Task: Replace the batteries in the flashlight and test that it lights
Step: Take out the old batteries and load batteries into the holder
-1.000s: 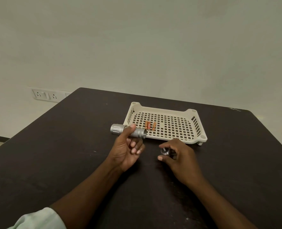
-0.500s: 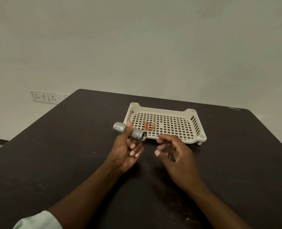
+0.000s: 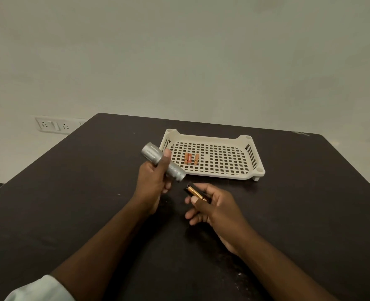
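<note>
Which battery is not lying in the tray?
The battery pack pinched in the right hand; the three other batteries lie in the cream tray.

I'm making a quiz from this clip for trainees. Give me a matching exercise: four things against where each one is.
Things:
1. flashlight
2. battery holder
3. loose batteries
4. tray

Places:
A. lying inside the tray
B. held in the right hand
C. standing on the dark table
D. gripped in the left hand, tilted

Pairs: 1-D, 2-B, 3-A, 4-C
</note>
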